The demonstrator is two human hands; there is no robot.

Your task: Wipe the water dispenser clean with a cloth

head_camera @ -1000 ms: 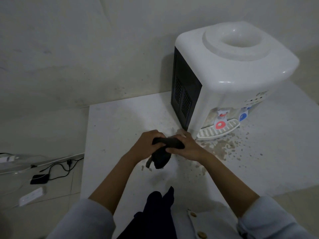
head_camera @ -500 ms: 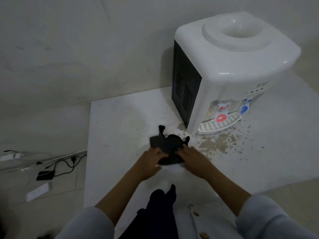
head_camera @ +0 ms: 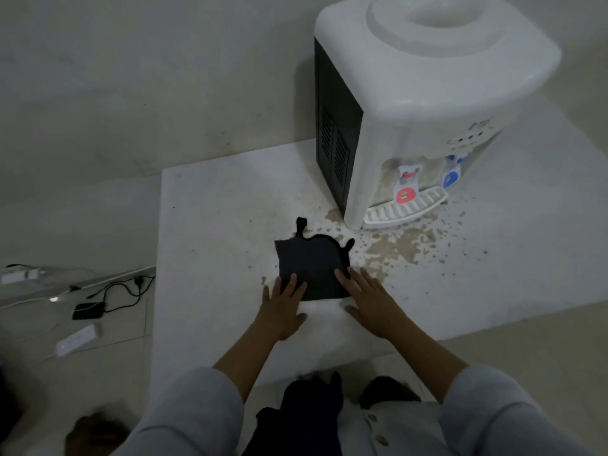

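Lower left of frame: a dark adapter (head_camera: pixel 86 310) with coiled black cable and a white power strip (head_camera: pixel 78 339) lie on the floor, off the table.

Centre left: white table (head_camera: pixel 210 225), its surface stained and speckled toward the right.

Centre: left hand (head_camera: pixel 280 309), fingers straight and spread, fingertips pressing the near left corner of the cloth (head_camera: pixel 311 266); palm rests on the table. It grips nothing.

Centre: the cloth, dark, spread flat on the table, with small tabs sticking out at its far edge. Its far right corner lies at the edge of the brown spill (head_camera: pixel 394 246).

Centre right: right hand (head_camera: pixel 373 302), fingers likewise straight and apart, fingertips on the cloth's near right corner. Not clamped on anything.

Upper right: water dispenser (head_camera: pixel 427 93), white body with a black vented side panel, upright on the table, well apart from the cloth. Red tap (head_camera: pixel 406 189) and blue tap (head_camera: pixel 450 176) sit above a white drip tray (head_camera: pixel 404 210). The recess behind the taps looks grimy.

Risk, as a judgement: the cloth sits against the spill, so it may soak up dirty residue and smear it over the white casing. A firm wipe at the front could dislodge the drip tray or press a tap. Any runoff reaching the table's left edge would fall toward the electrical items below.
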